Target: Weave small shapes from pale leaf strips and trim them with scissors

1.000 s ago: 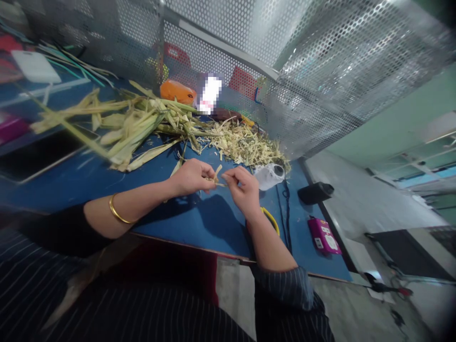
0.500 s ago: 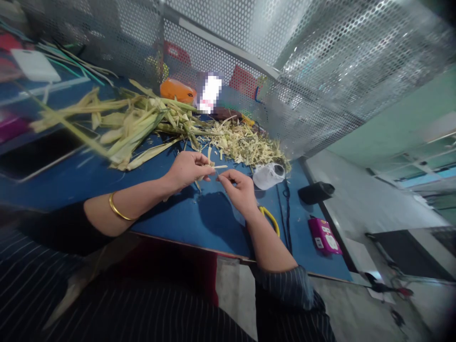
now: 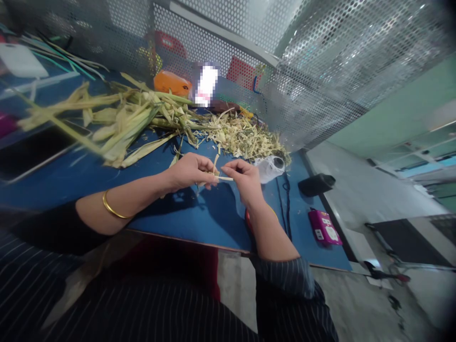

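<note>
My left hand, a gold bangle on its wrist, is closed in a pinch on pale husk strips. One strip stands up above the fingers; another sticks out to the right. Just beside them, thumb and forefinger of my right hand are pressed together over the strip's end. What they pinch is too thin to make out. Behind my right hand lies a white spool, partly covered by it. A heap of cut husk scraps is beyond both hands, and long corn husks spread out to the left.
The blue table ends close to my body. To the right are a black cylinder, a purple packet and dark cords. A perforated metal screen stands behind the heap, near an orange packet. A dark flat tablet-like thing lies left.
My right hand has moved slightly up and now sits above the protruding strip's end. My left hand still pinches the strips. The view has shifted a little.
</note>
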### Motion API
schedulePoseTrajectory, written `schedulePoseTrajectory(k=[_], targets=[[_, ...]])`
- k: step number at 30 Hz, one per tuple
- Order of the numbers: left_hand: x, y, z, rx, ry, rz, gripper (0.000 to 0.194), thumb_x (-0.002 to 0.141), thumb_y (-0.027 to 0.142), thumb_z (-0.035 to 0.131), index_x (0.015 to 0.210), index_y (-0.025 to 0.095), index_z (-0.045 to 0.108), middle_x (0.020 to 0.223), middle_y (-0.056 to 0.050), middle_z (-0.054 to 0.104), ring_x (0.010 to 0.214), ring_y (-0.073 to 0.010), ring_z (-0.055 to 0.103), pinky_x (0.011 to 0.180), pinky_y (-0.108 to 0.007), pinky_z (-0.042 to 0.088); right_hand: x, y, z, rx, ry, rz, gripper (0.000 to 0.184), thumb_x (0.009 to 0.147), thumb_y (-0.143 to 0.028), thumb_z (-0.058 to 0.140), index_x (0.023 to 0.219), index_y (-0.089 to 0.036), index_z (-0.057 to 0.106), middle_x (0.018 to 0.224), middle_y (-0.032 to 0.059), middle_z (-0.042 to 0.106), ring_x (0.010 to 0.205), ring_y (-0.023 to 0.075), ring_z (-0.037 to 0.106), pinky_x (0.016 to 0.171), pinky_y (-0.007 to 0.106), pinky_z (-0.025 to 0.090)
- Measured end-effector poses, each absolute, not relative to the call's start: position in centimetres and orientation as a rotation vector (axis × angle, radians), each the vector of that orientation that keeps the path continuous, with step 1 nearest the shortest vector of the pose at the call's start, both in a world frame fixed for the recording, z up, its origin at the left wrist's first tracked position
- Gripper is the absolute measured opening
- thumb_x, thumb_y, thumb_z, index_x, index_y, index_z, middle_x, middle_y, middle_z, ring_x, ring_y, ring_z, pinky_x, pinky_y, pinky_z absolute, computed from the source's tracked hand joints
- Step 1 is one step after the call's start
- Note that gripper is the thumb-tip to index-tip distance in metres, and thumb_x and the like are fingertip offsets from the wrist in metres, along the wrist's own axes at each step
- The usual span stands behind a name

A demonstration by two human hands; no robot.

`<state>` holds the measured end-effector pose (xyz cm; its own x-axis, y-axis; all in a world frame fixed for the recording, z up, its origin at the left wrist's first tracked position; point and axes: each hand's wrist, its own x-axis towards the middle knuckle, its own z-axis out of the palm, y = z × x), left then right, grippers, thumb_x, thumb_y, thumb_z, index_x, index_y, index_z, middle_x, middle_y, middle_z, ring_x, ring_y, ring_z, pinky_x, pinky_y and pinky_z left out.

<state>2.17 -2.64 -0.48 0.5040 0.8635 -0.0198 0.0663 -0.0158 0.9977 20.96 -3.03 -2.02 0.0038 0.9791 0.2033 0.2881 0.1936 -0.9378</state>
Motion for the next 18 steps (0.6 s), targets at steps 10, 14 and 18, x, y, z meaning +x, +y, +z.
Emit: schedulePoseTrajectory(k=[10,14,18], targets=[[2.1,-1.8,-1.8,1.333,1.022,1.077,0.015,0.067,0.025,0.076,0.070,0.015,0.064,0.055,-0.001,0.064,0.055,-0.0145,0.065,0.054,-0.025,0.047,19.9,-4.1,-2.4,-1.266,-1.657,0.750,0.016,0.076,-0.030,0.070,0.067,-0.018,0.065,0.062,-0.0032,0.051,0.060,0.0108,0.044,0.060,0.027,0.035],[2.0,-1.9,-1.7,1.449,1.152,1.043,0.016,0.066,0.026,0.074,0.071,0.014,0.066,0.055,-0.001,0.064,0.054,-0.0149,0.065,0.049,-0.023,0.043,19.8,-4.7,-2.0,-1.105,-1.951,0.256,0.015,0.085,-0.023,0.062,0.071,-0.020,0.063,0.071,-0.0005,0.051,0.069,0.0134,0.049,0.067,0.029,0.039],[1.9,-2.1,-1.9,1.652,1.173,0.922,0.015,0.065,0.027,0.074,0.070,0.014,0.068,0.056,0.000,0.064,0.053,-0.0146,0.064,0.049,-0.022,0.042,20.2,-4.6,-1.5,-1.080,-2.031,0.147,0.012,0.087,-0.022,0.060,0.076,-0.020,0.063,0.076,0.0011,0.054,0.072,0.0145,0.051,0.069,0.030,0.039]])
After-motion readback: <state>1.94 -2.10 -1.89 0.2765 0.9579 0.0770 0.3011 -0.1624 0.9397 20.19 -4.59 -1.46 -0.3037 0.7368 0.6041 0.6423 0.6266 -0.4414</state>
